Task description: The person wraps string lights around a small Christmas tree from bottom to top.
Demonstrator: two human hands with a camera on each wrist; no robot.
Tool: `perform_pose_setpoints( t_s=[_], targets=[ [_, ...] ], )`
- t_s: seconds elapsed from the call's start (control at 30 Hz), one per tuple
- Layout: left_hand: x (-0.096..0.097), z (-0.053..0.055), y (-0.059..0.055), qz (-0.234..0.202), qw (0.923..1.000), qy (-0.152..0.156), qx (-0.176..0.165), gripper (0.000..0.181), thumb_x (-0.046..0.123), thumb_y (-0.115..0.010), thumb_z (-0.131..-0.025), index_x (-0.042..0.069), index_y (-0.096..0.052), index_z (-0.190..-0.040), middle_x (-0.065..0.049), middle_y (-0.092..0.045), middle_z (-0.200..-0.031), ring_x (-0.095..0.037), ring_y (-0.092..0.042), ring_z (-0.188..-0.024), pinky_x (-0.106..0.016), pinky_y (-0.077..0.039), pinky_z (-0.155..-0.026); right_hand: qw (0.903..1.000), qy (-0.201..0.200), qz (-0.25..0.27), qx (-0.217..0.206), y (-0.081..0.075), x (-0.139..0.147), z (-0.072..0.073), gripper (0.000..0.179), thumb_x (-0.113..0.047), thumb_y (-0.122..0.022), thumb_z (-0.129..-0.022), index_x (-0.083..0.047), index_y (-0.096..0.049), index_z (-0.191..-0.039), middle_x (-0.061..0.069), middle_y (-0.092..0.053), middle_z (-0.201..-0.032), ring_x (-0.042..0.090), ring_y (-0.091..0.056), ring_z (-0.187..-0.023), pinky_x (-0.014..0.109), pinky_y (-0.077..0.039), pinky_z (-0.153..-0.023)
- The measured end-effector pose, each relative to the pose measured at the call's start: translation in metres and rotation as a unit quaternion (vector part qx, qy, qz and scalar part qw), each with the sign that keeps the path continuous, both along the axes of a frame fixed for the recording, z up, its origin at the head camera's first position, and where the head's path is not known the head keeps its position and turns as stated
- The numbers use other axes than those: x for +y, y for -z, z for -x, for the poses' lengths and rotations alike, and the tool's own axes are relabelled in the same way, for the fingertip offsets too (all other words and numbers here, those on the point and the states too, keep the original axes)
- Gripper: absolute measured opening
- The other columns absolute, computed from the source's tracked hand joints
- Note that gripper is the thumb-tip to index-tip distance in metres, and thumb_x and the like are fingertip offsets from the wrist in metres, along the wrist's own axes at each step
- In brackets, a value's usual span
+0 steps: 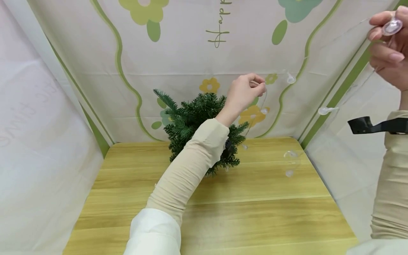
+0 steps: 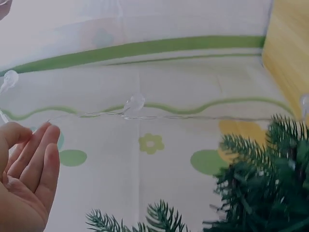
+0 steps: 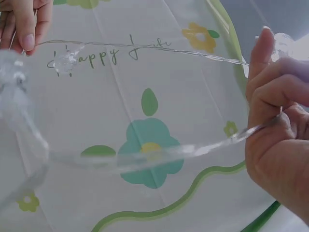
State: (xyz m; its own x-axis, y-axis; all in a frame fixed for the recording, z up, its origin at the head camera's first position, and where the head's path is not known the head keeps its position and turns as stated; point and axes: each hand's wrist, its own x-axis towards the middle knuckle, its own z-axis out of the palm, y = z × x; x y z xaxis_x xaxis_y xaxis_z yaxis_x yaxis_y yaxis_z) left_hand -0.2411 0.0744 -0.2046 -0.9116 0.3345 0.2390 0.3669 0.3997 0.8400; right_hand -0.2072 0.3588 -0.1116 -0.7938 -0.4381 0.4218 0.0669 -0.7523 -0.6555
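A string light [image 1: 323, 111] with thin clear wire and clear bulbs stretches between both hands. Above the small green artificial tree [image 1: 181, 129], my left hand [image 1: 245, 90] pinches the wire between thumb and fingers. In the left wrist view the left hand [image 2: 29, 176] has the wire at its fingertips, and a bulb [image 2: 135, 102] hangs farther along. My right hand [image 1: 387, 53] is raised at the upper right, holding the string with a bulb [image 1: 392, 27] at its fingers. The right wrist view shows curled fingers of the right hand [image 3: 277, 101] around the wire. The forearm hides part of the tree.
The tree stands toward the back of a wooden table [image 1: 271, 219]. Behind it hangs a white cloth [image 1: 191, 56] printed with flowers and green lines; more cloth covers both sides. A black strap mount [image 1: 379, 126] sits on the right wrist.
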Motion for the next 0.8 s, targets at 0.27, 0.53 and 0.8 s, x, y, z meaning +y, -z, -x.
perform_pose_setpoints(
  t_s=[0.27,0.53,0.8],
  targets=[
    [-0.001,0.004,0.011,0.035,0.9976,0.052,-0.030,0.022,0.024,-0.055,-0.097,0.016,-0.066,-0.115,0.002,-0.072,-0.105,-0.006,-0.066,-0.085,-0.016,-0.050,-0.071,0.9962,0.047,-0.011,-0.072,-0.009,-0.011,0.016,0.055,-0.016,-0.021,-0.105,0.024,-0.058,-0.101,0.035,-0.062,-0.072,0.023,-0.033,-0.036,0.014,-0.001,-0.040],
    [-0.012,-0.001,0.009,-0.046,0.9854,0.110,-0.121,0.028,0.022,-0.051,-0.099,0.013,-0.061,-0.124,-0.006,-0.067,-0.118,-0.013,-0.066,-0.099,-0.018,-0.054,-0.079,0.9804,0.109,-0.117,-0.115,-0.015,-0.012,0.034,0.042,-0.006,-0.027,-0.104,0.022,-0.059,-0.107,0.021,-0.058,-0.072,0.019,-0.029,-0.045,0.018,-0.007,-0.046],
    [-0.043,-0.014,-0.010,-0.131,0.9663,0.130,-0.179,0.032,0.021,-0.046,-0.101,0.012,-0.057,-0.129,-0.009,-0.064,-0.126,-0.018,-0.064,-0.109,-0.027,-0.054,-0.092,0.9295,0.134,-0.303,-0.162,-0.029,-0.009,0.058,0.039,-0.003,-0.029,-0.103,0.007,-0.066,-0.106,0.018,-0.071,-0.085,0.014,-0.018,-0.040,0.020,-0.001,-0.044]
  ],
)
